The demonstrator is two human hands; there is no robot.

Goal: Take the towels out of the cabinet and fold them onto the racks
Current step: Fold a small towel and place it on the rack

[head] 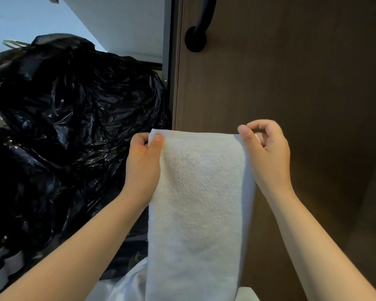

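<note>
**Towel held up by its two top corners, soft and limp**

Towel (201, 203), a white terry-cloth rectangle folded into a long narrow strip, hangs in the air in front of a brown wood-grain cabinet door (291, 83) with a black curved handle (199, 29). The left hand (142, 161) pinches the upper left corner between thumb and curled fingers; the right hand (267, 148) pinches the upper right corner the same way. Both are closed on the cloth, and its top edge runs nearly straight between them. The lower end drops out of view at the bottom.

It looks light and thick, with a rough pile that should not slip from a pinch. Having no stiffness, it will sag wherever it is unsupported, so the corners or the folded top edge seem the best places to hold it. A crumpled black plastic bag (70, 127) bulges just left; the hanging cloth could brush it. No rack is visible.
</note>
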